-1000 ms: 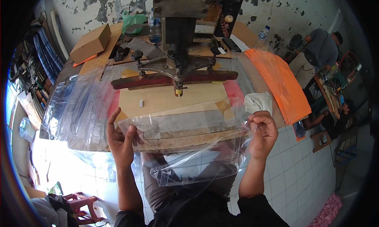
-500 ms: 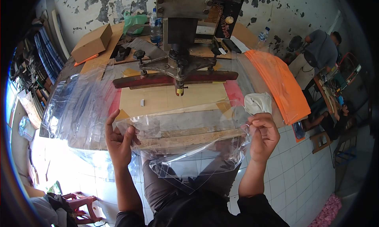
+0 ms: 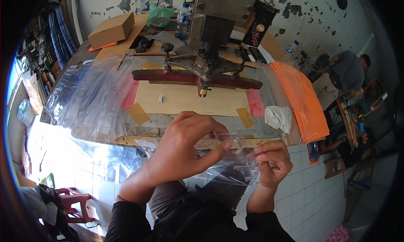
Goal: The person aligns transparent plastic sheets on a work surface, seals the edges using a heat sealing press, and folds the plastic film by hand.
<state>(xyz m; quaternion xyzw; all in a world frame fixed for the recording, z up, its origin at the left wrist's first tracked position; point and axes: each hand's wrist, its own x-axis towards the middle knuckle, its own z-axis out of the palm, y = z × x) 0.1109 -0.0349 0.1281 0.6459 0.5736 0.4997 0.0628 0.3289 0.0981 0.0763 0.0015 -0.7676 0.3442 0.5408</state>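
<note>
A clear plastic sheet (image 3: 225,175) hangs in folds above my lap, in front of the table's near edge. The thumb and fingers of my right hand (image 3: 273,162) pinch its right end. My left hand (image 3: 187,143) reaches across over the middle of the sheet, thumb and fingers apart in a loose curve; its fingertips are at the upper part of the plastic. Beyond my hands, a press machine (image 3: 206,67) with a dark red bar stands over a pale yellow board (image 3: 185,101). Brown tape pieces (image 3: 139,114) and a small white piece (image 3: 160,99) lie there.
Clear plastic sheets (image 3: 88,99) pile up on the left, some over the table edge. A white cloth (image 3: 277,118) and an orange stack (image 3: 301,101) lie to the right. Behind are a cardboard box (image 3: 111,29) and a water bottle (image 3: 183,21). Another person (image 3: 349,71) works far right.
My left hand has moved right and crossed over the sheet, close to my right hand. The sheet, stretched wide before, is now bunched between them. The view has shifted and tilted.
</note>
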